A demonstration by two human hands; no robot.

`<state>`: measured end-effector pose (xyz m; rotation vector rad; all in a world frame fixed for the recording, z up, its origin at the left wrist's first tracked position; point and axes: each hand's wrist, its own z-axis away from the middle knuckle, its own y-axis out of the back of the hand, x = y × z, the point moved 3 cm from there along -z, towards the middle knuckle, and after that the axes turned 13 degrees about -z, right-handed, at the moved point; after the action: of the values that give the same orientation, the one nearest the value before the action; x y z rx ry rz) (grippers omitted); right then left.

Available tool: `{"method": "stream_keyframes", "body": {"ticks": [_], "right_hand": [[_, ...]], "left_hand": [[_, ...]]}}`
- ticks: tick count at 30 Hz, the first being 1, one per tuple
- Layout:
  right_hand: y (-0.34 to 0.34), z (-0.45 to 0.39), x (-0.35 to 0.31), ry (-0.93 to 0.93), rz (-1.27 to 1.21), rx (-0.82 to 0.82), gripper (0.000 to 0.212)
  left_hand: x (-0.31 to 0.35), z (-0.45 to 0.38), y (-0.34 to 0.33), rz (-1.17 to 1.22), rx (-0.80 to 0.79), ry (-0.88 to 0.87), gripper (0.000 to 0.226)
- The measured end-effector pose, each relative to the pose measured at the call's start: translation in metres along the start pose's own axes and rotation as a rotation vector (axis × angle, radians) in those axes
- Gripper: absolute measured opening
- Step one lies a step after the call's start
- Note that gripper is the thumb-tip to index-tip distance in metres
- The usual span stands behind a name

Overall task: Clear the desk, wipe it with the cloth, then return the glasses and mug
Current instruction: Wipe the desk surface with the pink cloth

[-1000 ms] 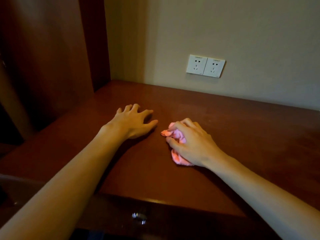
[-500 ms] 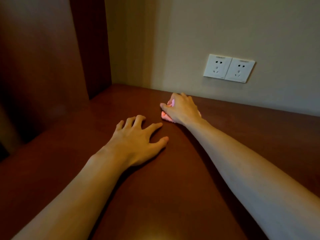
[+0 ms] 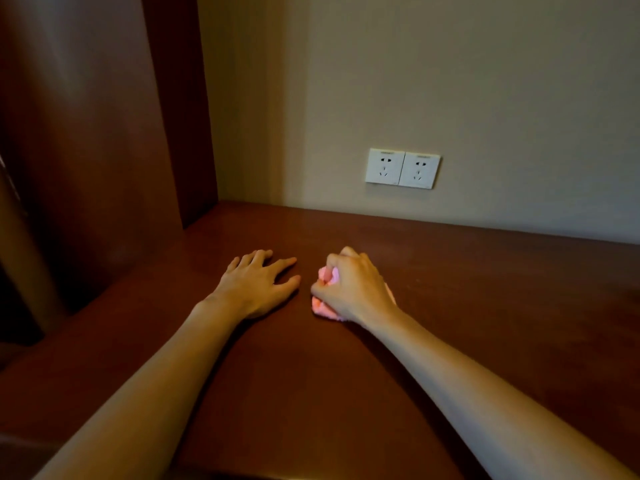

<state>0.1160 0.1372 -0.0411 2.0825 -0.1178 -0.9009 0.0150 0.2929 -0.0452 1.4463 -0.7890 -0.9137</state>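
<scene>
A dark reddish wooden desk [image 3: 485,306] fills the lower half of the head view. My right hand [image 3: 353,289] grips a bunched pink cloth [image 3: 323,308] and holds it down on the desk top near the middle; most of the cloth is hidden under the hand. Just to its left, my left hand [image 3: 258,284] rests flat on the wood with fingers spread. No glasses or mug are in view.
A beige wall rises behind the desk, with a white double socket [image 3: 401,168] just above the desk's back edge. A tall dark wooden panel [image 3: 104,150] stands at the left end of the desk.
My right hand has drawn the cloth back from the desk's far edge near the wall toward me, and now lies beside my left hand. The left hand stayed planted.
</scene>
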Motion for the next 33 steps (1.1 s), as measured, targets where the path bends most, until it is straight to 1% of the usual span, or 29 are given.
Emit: {"method": "stream_keyframes", "body": {"ticks": [4, 8, 17, 20, 23, 27, 30, 33], "right_hand": [[0.001, -0.001, -0.001, 0.001, 0.007, 0.012, 0.019], [-0.009, -0.029, 0.004, 0.018, 0.015, 0.019, 0.015], [-0.068, -0.180, 0.036, 0.000, 0.079, 0.021, 0.031], [-0.085, -0.228, 0.043, -0.027, 0.110, 0.021, 0.034], [-0.096, -0.258, 0.047, -0.060, 0.132, 0.027, 0.039], [-0.094, -0.254, 0.048, -0.051, 0.126, -0.015, 0.038], [-0.080, -0.220, 0.041, -0.014, 0.076, -0.042, 0.034], [-0.060, -0.169, 0.030, -0.001, 0.023, -0.062, 0.024]], "left_hand": [[0.001, -0.002, 0.000, -0.014, -0.012, 0.006, 0.066], [0.001, -0.005, 0.000, -0.025, -0.048, -0.005, 0.067], [-0.002, -0.011, 0.003, -0.027, -0.075, -0.036, 0.067], [-0.003, -0.013, 0.000, -0.003, -0.052, -0.042, 0.066], [-0.004, -0.013, -0.002, 0.009, -0.016, -0.030, 0.065], [-0.006, -0.014, -0.001, -0.001, -0.036, -0.035, 0.066], [-0.006, -0.013, 0.001, -0.005, -0.056, -0.028, 0.067], [-0.004, -0.011, 0.004, 0.000, -0.051, -0.019, 0.067]]}}
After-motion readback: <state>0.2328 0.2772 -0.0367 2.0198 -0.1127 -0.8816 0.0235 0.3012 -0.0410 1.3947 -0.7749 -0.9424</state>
